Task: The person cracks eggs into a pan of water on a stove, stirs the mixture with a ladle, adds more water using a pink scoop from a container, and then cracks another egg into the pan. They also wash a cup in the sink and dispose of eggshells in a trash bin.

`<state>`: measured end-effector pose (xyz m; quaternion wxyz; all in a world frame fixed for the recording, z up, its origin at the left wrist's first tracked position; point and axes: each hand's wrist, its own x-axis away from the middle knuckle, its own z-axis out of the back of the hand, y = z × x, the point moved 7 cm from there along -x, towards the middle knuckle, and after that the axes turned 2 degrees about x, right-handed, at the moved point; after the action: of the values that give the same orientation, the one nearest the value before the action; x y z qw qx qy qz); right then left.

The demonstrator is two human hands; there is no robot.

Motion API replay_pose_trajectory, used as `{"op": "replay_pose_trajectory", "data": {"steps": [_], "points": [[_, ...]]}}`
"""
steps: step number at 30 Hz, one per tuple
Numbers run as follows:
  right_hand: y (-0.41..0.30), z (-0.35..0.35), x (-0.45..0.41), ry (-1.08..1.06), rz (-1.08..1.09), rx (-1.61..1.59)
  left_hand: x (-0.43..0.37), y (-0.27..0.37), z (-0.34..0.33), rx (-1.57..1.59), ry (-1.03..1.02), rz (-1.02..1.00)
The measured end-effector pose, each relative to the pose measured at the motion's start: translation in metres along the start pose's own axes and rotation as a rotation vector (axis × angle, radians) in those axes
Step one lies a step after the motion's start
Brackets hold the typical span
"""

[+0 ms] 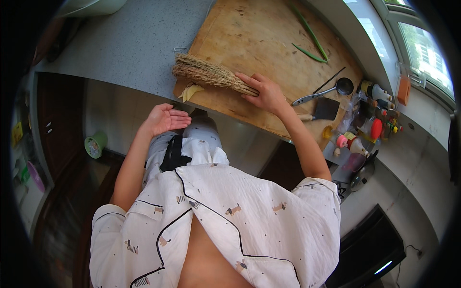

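My right hand grips the bound handle end of a straw hand brush. The brush lies across the near left corner of a large wooden board, bristles towards the left. Just below the bristles, pale yellow peel-like scraps sit at the board's front edge. Palm up, my left hand is held in front of the counter edge, a little below the scraps, with its fingers stretched out and nothing on it.
Green scallion leaves lie on the board's far side. A ladle, a thin dark rod and a broad-bladed spatula rest at its right. Several bottles crowd beyond. On the floor at left stands a green bin.
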<state>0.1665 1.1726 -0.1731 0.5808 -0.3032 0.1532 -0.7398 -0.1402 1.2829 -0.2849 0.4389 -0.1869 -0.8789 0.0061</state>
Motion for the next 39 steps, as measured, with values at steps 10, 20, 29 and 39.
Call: {"op": "replay_pose_trajectory", "data": {"steps": [10, 20, 29, 39], "points": [[0.055, 0.011, 0.091, 0.57, -0.382, 0.068, -0.051, -0.003, -0.011, 0.328, -0.26, 0.049], [-0.015, -0.044, 0.11, 0.649, -0.424, -0.08, -0.034, -0.008, -0.021, 0.346, -0.365, 0.045], [0.045, -0.004, 0.088, 0.685, -0.588, 0.035, -0.041, -0.007, -0.016, 0.31, -0.373, 0.028], [-0.03, -0.062, 0.071, 0.36, -0.281, -0.077, -0.062, -0.008, -0.002, 0.386, -0.322, 0.025]]}}
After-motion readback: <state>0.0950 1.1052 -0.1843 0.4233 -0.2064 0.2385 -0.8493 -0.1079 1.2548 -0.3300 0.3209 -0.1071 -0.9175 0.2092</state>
